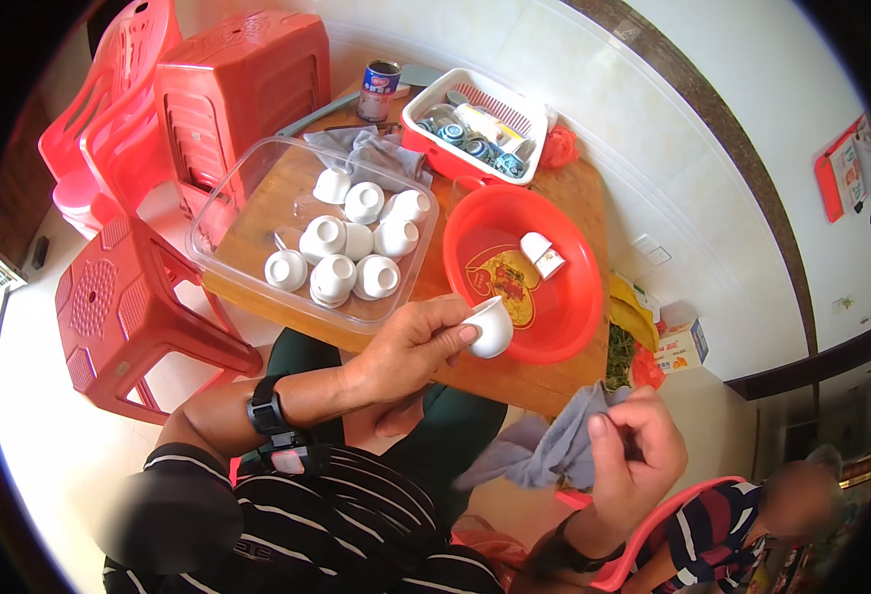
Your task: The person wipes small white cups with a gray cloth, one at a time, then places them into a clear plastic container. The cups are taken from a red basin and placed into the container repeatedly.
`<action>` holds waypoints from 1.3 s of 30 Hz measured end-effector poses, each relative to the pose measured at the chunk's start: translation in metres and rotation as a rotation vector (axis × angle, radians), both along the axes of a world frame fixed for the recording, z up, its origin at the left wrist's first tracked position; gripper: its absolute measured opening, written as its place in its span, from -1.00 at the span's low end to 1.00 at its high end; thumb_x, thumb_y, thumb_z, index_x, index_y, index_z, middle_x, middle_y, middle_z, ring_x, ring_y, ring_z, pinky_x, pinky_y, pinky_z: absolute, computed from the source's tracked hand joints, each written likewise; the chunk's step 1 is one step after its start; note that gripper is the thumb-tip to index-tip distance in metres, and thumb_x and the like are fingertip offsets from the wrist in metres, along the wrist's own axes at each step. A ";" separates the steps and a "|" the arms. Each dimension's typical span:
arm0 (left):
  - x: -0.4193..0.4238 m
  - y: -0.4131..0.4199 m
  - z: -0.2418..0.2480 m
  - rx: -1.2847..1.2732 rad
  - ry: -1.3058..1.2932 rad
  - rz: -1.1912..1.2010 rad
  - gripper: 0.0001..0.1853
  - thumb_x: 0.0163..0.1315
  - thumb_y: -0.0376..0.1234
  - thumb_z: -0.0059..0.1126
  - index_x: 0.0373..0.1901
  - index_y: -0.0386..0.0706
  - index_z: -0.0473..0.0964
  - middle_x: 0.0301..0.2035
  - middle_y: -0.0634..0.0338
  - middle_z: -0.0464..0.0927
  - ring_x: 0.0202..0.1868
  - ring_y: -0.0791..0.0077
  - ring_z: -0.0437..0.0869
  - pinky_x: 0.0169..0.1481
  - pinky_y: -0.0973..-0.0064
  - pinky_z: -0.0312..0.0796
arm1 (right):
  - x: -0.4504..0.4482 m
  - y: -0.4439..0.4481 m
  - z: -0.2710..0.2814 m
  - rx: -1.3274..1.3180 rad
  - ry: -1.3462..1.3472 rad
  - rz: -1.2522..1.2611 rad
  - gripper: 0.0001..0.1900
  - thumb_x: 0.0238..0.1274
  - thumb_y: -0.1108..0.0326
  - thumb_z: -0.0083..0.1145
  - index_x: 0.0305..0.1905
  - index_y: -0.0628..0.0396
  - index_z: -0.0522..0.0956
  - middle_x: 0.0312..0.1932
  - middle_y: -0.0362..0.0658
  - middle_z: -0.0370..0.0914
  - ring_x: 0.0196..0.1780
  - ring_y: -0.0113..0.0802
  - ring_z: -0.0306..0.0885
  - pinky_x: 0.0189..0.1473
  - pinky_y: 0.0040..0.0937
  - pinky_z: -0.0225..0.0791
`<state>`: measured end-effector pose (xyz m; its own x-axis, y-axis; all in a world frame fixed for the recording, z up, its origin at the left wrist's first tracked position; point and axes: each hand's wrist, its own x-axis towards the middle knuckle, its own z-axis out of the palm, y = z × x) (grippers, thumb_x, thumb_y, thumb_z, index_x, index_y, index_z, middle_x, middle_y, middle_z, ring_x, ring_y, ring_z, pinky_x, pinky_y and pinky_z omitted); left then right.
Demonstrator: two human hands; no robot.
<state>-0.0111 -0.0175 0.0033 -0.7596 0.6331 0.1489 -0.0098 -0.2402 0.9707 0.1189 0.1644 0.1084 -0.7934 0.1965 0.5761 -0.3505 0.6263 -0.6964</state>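
My left hand [424,341] grips a small white cup [492,330] by its rim, tilted over the near edge of a red plastic basin [580,327]. Two more white cups [543,255] lie in the basin, whose bottom bears a gold print. A grey cloth [562,445] hangs pinched between the thumb and fingers of my right hand [636,453], apart from the cup. To the left, a clear plastic bin [220,260] holds several white cups [331,276], mostly upside down, some stacked.
Behind the basin stands a red-and-white basket [421,152] with blue-patterned cups. A tin can [378,90] and another grey cloth [376,154] are on the wooden table [510,382]. Red stools [146,319] stand at left. A seated person [717,534] is at lower right.
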 end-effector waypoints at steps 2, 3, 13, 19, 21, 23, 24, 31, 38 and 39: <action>-0.001 0.001 -0.002 -0.009 0.021 -0.006 -0.82 0.43 -0.36 0.01 -0.13 -0.29 0.51 -0.38 0.31 0.42 -0.38 0.67 0.40 -0.31 0.64 0.33 | 0.000 0.000 0.002 0.089 -0.105 0.011 -0.83 -0.08 0.63 0.29 -0.42 0.23 0.48 -0.55 -0.21 0.33 -0.59 -0.55 0.18 -0.54 -0.58 0.02; -0.001 0.002 -0.003 -0.004 0.020 -0.012 -0.83 0.43 -0.36 0.01 -0.15 -0.29 0.51 -0.40 0.31 0.41 -0.39 0.67 0.40 -0.31 0.64 0.33 | 0.000 0.000 0.003 0.111 -0.161 0.016 -0.83 -0.09 0.63 0.28 -0.42 0.23 0.47 -0.55 -0.21 0.34 -0.58 -0.56 0.17 -0.54 -0.58 0.01; 0.015 0.022 0.001 -0.116 -0.171 -0.260 -0.75 0.48 -0.40 -0.13 0.06 -0.24 0.49 -0.34 0.27 0.53 -0.39 0.81 0.54 -0.37 0.80 0.41 | -0.027 0.000 0.005 -0.120 -0.136 0.127 -0.83 -0.02 0.58 0.29 -0.45 0.23 0.45 -0.55 -0.30 0.31 -0.53 -0.65 0.15 -0.49 -0.62 0.01; 0.018 0.028 -0.003 0.187 -0.191 -0.205 -0.76 0.47 -0.44 -0.13 0.03 -0.28 0.51 -0.24 0.29 0.57 -0.17 0.71 0.51 -0.07 0.66 0.41 | -0.060 0.000 -0.043 0.335 0.097 -0.175 -0.66 0.15 0.43 0.22 0.04 0.23 0.52 -0.17 0.02 0.50 -0.15 -0.05 0.47 -0.07 -0.17 0.36; 0.012 0.025 -0.003 0.144 -0.277 -0.193 -0.71 0.50 -0.41 -0.16 0.13 -0.25 0.48 -0.13 0.23 0.61 -0.08 0.65 0.58 0.03 0.63 0.46 | -0.053 -0.008 -0.058 0.373 0.098 -0.107 -0.56 0.19 0.29 0.24 0.13 0.24 0.49 0.01 0.11 0.45 0.04 0.05 0.42 0.11 -0.09 0.29; 0.012 0.024 0.001 0.210 -0.203 -0.155 -0.73 0.50 -0.39 -0.16 0.08 -0.25 0.49 -0.21 0.25 0.59 -0.33 0.72 0.58 -0.33 0.75 0.45 | -0.049 -0.017 -0.073 0.473 0.062 -0.037 -0.37 0.26 0.01 0.18 0.25 0.26 0.38 0.14 0.21 0.36 0.15 0.16 0.35 0.14 -0.05 0.27; 0.013 0.020 0.003 0.166 -0.231 -0.172 -0.73 0.51 -0.38 -0.16 0.07 -0.24 0.49 -0.24 0.25 0.58 -0.40 0.73 0.57 -0.43 0.77 0.41 | -0.051 -0.020 -0.081 0.423 0.079 -0.034 -0.36 0.27 0.00 0.17 0.26 0.28 0.37 0.14 0.21 0.36 0.14 0.16 0.36 0.13 -0.05 0.29; 0.013 0.025 0.000 0.145 0.574 0.069 -0.89 0.19 -0.51 0.15 -0.24 -0.22 0.56 -0.38 0.15 0.47 -0.44 0.29 0.55 -0.30 0.42 0.43 | -0.064 -0.017 -0.115 -0.431 -0.074 -0.032 -0.58 0.51 0.15 -0.23 -0.01 0.35 0.47 -0.19 0.05 0.58 -0.16 -0.14 0.58 -0.07 -0.25 0.43; -0.008 0.013 -0.015 0.063 0.955 -0.042 -0.67 -0.03 -0.59 0.26 -0.14 -0.33 0.57 -0.19 0.04 0.58 -0.32 0.18 0.67 -0.25 0.40 0.54 | -0.068 -0.012 -0.104 -1.226 -0.456 0.212 -0.48 0.46 -0.01 -0.26 -0.10 0.27 0.56 -0.24 -0.03 0.62 -0.18 -0.23 0.61 -0.09 -0.32 0.46; -0.008 0.015 -0.015 0.091 0.813 -0.063 -0.73 0.07 -0.55 0.23 -0.15 -0.33 0.57 -0.21 0.07 0.56 -0.36 0.26 0.65 -0.29 0.44 0.51 | -0.068 -0.015 -0.104 -0.990 -0.344 0.132 -0.51 0.45 0.03 -0.22 -0.09 0.30 0.54 -0.25 -0.05 0.62 -0.19 -0.24 0.60 -0.10 -0.34 0.45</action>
